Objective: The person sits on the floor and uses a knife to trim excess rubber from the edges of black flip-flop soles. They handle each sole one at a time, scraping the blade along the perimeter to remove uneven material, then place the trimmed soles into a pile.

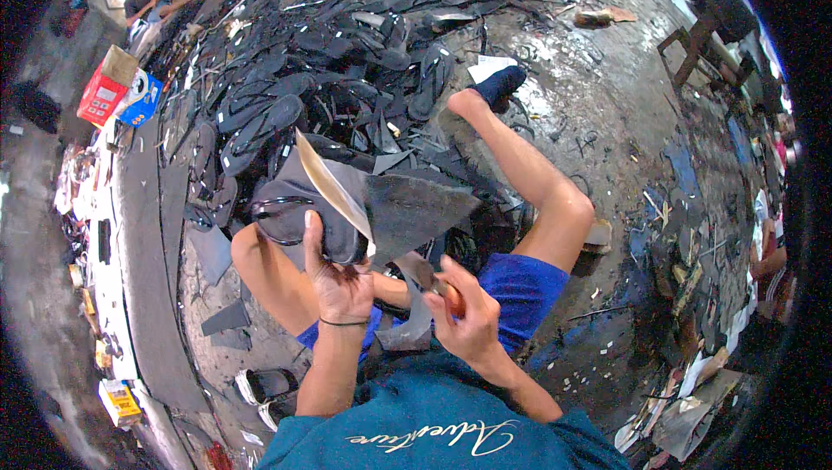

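In front of my lap, my left hand [342, 290] grips a black sandal [347, 236] with a glossy strap, thumb raised along its side. Dark grey sheet material [299, 171] spreads out around the sandal, and a pale-edged flap [334, 188] stands up from it. My right hand [468, 310] is closed round the orange-brown handle of a knife [453, 298]; what seems to be its broad grey blade points toward the sandal's near end. Below the blade, a curved grey offcut [412, 327] hangs over my lap; what supports it is hidden.
A large heap of black sandals [269, 119] covers the floor ahead. Offcuts [227, 318] lie at the left, beside a long dark strip [156, 279]. Red [106, 89] and blue [143, 99] boxes stand far left. My bare legs [542, 171] frame the work. Another person [152, 2] sits far left.
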Demonstrator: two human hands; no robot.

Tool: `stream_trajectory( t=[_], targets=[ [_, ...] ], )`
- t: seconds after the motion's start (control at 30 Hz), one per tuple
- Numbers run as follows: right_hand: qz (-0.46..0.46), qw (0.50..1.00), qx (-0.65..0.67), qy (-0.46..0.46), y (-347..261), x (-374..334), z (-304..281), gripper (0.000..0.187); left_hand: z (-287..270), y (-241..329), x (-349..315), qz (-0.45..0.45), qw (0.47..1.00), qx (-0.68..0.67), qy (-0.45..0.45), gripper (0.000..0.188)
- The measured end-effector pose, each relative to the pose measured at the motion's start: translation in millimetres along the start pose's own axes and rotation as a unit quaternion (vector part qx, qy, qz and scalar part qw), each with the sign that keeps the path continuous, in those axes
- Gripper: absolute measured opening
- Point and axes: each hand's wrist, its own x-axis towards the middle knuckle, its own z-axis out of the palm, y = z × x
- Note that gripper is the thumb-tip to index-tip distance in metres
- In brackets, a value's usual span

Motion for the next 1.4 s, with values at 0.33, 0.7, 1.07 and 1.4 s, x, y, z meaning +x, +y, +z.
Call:
stream_trajectory(
  t=[0.33,0.7,1.07,1.4],
  targets=[
    [0.172,0.969,0.033,-0.177,-4,13,29,0.026,-93,4,-41,-0.098,0.981,0.166,0.011,0.034],
    [0.117,0.970,0.044,-0.209,9,14,44,0.034,-103,-22,-31,-0.066,0.972,0.219,0.056,0.025],
    [0.102,0.984,-0.072,-0.127,-16,1,-36,0.039,-46,5,-5,-0.085,0.992,0.079,0.052,0.029],
    [0.153,0.950,-0.068,-0.264,-23,-52,-64,0.032,-44,9,-29,-0.122,0.988,0.052,0.076,0.036]
  ],
)
